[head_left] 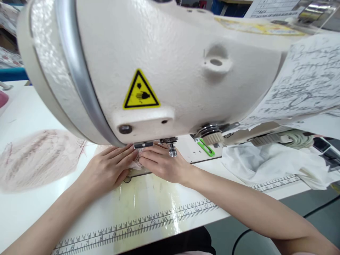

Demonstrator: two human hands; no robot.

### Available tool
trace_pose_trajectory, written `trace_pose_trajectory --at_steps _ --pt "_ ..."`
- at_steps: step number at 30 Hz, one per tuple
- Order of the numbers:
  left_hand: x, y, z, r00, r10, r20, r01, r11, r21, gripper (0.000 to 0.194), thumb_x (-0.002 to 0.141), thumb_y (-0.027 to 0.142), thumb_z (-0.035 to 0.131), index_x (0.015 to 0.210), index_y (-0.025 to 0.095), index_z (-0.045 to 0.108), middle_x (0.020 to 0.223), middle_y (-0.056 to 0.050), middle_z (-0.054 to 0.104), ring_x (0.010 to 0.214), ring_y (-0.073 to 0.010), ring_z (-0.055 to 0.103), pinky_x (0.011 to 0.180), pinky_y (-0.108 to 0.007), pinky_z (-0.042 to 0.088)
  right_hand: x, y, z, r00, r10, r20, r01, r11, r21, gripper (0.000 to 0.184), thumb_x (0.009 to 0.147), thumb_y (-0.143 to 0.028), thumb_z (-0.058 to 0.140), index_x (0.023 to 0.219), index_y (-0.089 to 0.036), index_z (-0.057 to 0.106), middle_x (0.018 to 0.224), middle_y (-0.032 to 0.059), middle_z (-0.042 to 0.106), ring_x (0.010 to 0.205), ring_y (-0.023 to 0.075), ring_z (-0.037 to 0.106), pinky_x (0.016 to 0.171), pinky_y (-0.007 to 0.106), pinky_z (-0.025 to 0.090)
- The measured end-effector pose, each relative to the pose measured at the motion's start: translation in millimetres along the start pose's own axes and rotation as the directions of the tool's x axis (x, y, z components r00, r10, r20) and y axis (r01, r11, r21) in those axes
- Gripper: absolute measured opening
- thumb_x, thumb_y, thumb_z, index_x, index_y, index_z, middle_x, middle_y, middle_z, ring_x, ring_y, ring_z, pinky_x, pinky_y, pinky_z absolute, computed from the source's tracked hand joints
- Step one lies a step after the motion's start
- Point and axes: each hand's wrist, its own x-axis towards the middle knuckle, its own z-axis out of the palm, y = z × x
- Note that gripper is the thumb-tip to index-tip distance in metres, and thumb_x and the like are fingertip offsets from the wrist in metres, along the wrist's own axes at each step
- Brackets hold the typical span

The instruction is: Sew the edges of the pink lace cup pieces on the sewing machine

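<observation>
A large cream sewing machine head (pixel 170 63) fills the upper view, with a yellow hand-warning sticker (pixel 140 91). Under it, my left hand (pixel 108 168) and my right hand (pixel 163 163) lie flat side by side on a small piece of pale pinkish fabric (pixel 135 163), fingers stretched toward the presser foot (pixel 143 145). The fingertips almost meet beneath the needle area. Most of the fabric is hidden under my hands and the machine. A metal screw (pixel 172 151) hangs just above my right hand.
A pile of pink patterned fabric (pixel 37 159) lies on the white table (pixel 26 209) to the left. White cloth (pixel 271 161) is heaped at right, with printed fabric (pixel 305 81) above it. A ruler strip (pixel 138 225) runs along the table's front edge. A green clip (pixel 205 147) sits behind.
</observation>
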Motion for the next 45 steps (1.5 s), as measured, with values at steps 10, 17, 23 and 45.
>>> trace_pose_trajectory --at_steps 10,17,23,45 --pt "4.0 10.8 0.2 0.999 -0.037 0.006 0.037 0.996 0.082 0.039 0.086 0.019 0.048 0.121 0.007 0.062 0.118 -0.014 0.068 0.1 -0.028 0.068 0.085 -0.043 0.056 2.3 -0.1 -15.6 0.999 -0.005 -0.05 -0.004 0.985 -0.17 0.018 0.09 -0.006 0.052 0.091 -0.019 0.063 0.091 -0.0018 0.068 0.076 0.0088 0.056 0.064 0.023 0.043" --pt "5.5 17.2 2.0 0.996 -0.089 -0.011 0.089 0.991 0.098 0.04 0.086 0.021 0.049 0.121 0.008 0.061 0.119 -0.015 0.067 0.1 -0.029 0.068 0.084 -0.044 0.055 -0.6 -6.0 -15.5 0.99 0.134 -0.044 -0.14 0.972 -0.188 0.015 0.087 -0.007 0.056 0.091 -0.02 0.063 0.095 -0.0024 0.067 0.077 0.0111 0.06 0.056 0.026 0.037" --pt "5.6 20.1 2.9 0.997 -0.079 0.0 0.079 0.987 0.14 0.041 0.087 0.024 0.049 0.123 0.006 0.059 0.121 -0.016 0.066 0.099 -0.0296 0.068 0.084 -0.045 0.054 -1.1 0.0 -18.3 0.99 0.135 -0.043 -0.141 0.975 -0.17 0.019 0.086 -0.005 0.053 0.089 -0.02 0.064 0.1 -0.0038 0.07 0.073 0.0097 0.061 0.051 0.027 0.034" --pt "6.4 17.3 6.5 0.985 -0.154 0.082 0.139 0.976 0.166 0.044 0.091 0.028 0.049 0.133 0.014 0.053 0.096 -0.009 0.072 0.082 -0.0249 0.066 0.081 -0.042 0.048 -9.0 11.1 -13.3 0.968 0.244 0.058 -0.239 0.968 -0.072 0.036 0.087 -0.017 0.062 0.12 -0.029 0.063 0.094 0.0077 0.07 0.08 0.0191 0.064 0.062 0.029 0.055"
